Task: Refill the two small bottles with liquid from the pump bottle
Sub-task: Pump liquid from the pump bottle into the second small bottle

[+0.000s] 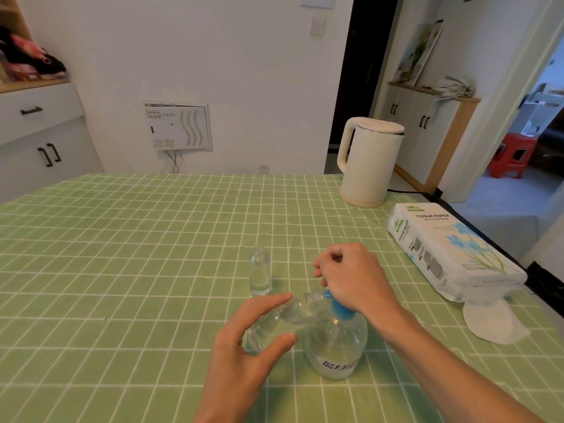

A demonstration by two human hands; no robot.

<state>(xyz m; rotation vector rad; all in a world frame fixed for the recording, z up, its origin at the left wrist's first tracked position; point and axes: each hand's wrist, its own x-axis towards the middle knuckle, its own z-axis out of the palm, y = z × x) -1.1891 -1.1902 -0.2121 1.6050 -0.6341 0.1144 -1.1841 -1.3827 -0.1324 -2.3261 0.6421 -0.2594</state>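
Held tilted small bottle (294,312) in left hand (244,343), grip clamped on it, mouth at blue pump head (339,310). Pressed pump bottle (335,349) with right hand (351,279), grip curled over head. Second small bottle (260,274) upright on worktop (122,254), at its 11 o'clock.

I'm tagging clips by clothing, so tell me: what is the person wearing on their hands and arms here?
Nothing that shows. The left hand and right hand are bare: no gloves, rings or wristbands in view. The left forearm and right forearm are uncovered down to the frame's edge, with no sleeve cuff, watch or bracelet.
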